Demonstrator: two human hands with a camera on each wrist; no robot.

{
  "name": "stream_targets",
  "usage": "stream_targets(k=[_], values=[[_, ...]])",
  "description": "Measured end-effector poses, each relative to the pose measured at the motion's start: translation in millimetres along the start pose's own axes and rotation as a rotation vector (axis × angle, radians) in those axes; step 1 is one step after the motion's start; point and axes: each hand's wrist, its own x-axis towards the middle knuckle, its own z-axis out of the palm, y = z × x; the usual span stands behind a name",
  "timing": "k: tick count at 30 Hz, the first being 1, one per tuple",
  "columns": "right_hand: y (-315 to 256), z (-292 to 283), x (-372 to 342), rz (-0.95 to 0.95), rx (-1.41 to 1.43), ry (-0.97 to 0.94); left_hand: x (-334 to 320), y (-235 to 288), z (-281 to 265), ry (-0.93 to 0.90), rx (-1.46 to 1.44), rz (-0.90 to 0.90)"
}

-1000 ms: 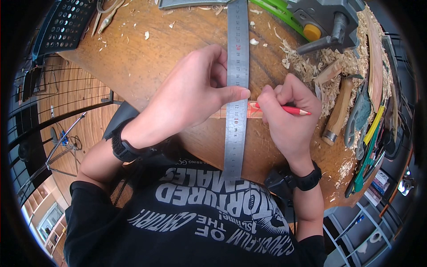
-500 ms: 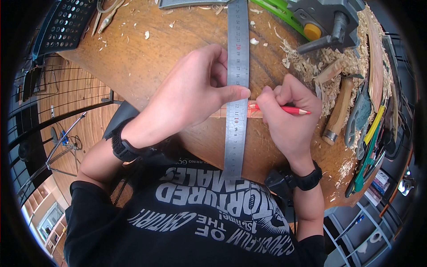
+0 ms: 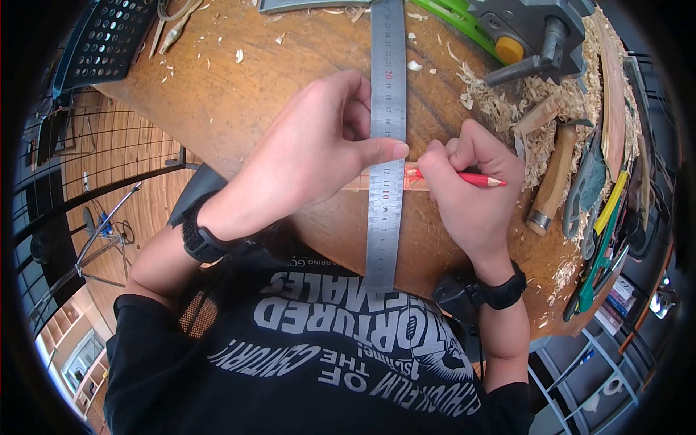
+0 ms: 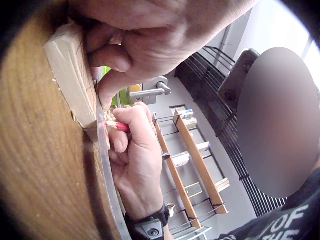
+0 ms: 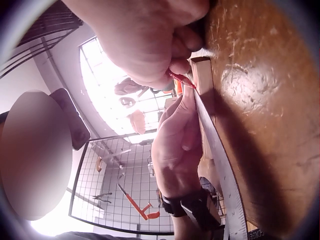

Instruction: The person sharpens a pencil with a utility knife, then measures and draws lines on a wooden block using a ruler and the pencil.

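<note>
A long steel ruler (image 3: 384, 225) lies across a narrow wooden block (image 3: 417, 185) that carries red lines. My left hand (image 3: 312, 152) holds the ruler to the wood, its thumb on the ruler's face and its other fingers bent at the far edge. In the left wrist view the pale block (image 4: 75, 80) stands on the tabletop under the ruler. My right hand (image 3: 475, 192) pinches a red pencil (image 3: 480, 179), sharpened at both ends. The pencil's tip (image 4: 107, 123) is right at the ruler's edge, over the block.
A grey metal clamp or vise (image 3: 536, 43) and a green strip (image 3: 457, 25) sit at the top right. Wood shavings (image 3: 500, 109), a wooden-handled tool (image 3: 554, 177) and several hand tools (image 3: 605, 217) line the right side. A perforated black tray (image 3: 109, 43) stands top left.
The right hand and its wrist have shifted very slightly beside the ruler. The left hand and the ruler stay in place.
</note>
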Motion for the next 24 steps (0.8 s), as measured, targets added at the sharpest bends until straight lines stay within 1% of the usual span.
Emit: stream_targets(k=[3, 10, 12, 19, 22, 24], values=[[-2.4, -1.8, 1.1, -0.018, -0.048, -0.019, -0.4, 0.1, 0.0, 0.0, 0.002, 0.0], [-2.7, -1.8, 1.0, -0.03, -0.054, -0.02, 0.4, -1.2, 0.6, -0.004, -0.015, 0.012], [-3.8, -0.7, 1.0, -0.009, -0.013, -0.012, 0.4, -1.4, 0.6, -0.002, -0.006, 0.01], [-0.4, -2.1, -1.1, 0.033, -0.03, 0.003, 0.1, -0.2, 0.5, 0.003, 0.011, 0.008], [-0.3, -2.5, -0.6, 0.013, -0.041, -0.015, 0.7, -2.9, 0.4, 0.012, 0.023, 0.015], [-1.5, -1.5, -0.1, -0.041, -0.016, -0.03, 0.7, -2.1, 0.5, 0.01, 0.023, 0.013]])
